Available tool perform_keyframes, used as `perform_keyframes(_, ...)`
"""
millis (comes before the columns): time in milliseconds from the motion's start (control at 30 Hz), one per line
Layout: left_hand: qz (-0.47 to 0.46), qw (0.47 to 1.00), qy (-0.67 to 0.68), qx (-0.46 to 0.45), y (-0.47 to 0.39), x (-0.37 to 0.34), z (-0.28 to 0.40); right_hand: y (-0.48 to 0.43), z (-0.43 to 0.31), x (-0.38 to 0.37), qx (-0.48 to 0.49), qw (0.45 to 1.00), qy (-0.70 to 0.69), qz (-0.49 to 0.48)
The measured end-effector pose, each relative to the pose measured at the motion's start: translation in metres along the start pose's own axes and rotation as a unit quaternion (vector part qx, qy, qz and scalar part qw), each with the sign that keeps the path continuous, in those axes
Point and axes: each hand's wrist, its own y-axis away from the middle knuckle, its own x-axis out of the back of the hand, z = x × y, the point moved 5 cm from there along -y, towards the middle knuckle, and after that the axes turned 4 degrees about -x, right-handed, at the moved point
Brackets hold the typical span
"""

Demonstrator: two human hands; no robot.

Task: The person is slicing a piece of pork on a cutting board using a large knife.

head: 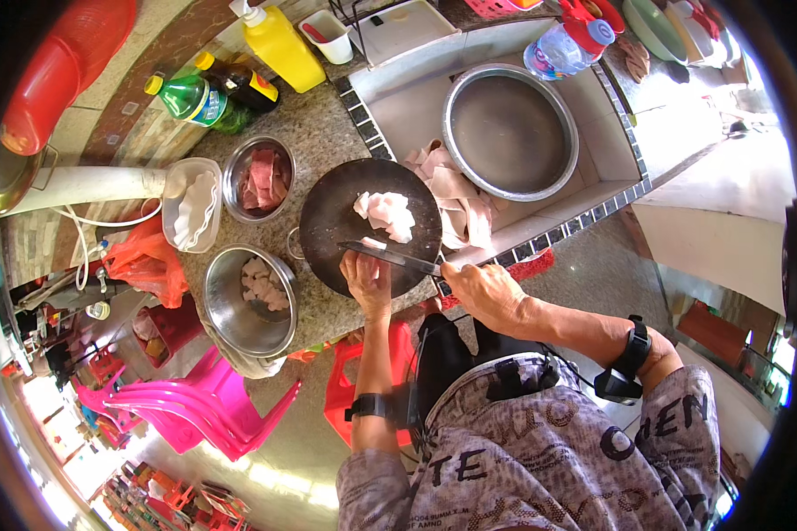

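Observation:
My left hand (370, 282) presses a strip of pale fatty meat (372, 244) onto a round dark cutting board (329, 199), fingers curled over it. A knife (408, 259) is gripped by its handle in my right hand (483, 293). Its blade points left and lies across the strip, just beyond my left fingers. A small heap of cut pale chunks (388, 214) sits on the board past the blade. Long slabs of pale meat or skin (461, 199) drape over the sink edge, right of the board. Similar chunks (264, 285) lie inside a steel bowl (222, 325) to the left.
Another steel bowl (234, 199) holds red meat (264, 180), beside a plastic container (171, 229). A metal basin (449, 136) of cloudy liquid stands in the tiled sink (398, 109). Bottles (196, 103) line the counter's back. Pink chairs (206, 405) and a red stool (339, 391) are below.

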Motion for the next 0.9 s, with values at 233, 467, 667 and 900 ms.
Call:
perform_keyframes(233, -0.010, 0.999, -0.032, -0.015, -0.002, 0.000, 0.002, -0.052, -0.015, -0.026, 0.023, 0.999, -0.022, 0.009)
perform_keyframes(467, 0.001, 1.000, 0.006, 0.030, 0.002, 0.007, -0.004, -0.037, -0.002, -0.035, -0.031, 0.994, -0.082, -0.058)
perform_keyframes(667, 0.003, 0.999, 0.014, 0.048, -0.002, 0.004, -0.004, -0.028, 0.007, -0.041, -0.011, 0.998, -0.056, -0.020)
perform_keyframes(900, -0.003, 0.998, 0.039, 0.052, -0.005, 0.002, 0.001, -0.072, -0.011, -0.051, 0.016, 0.999, -0.026, 0.028)
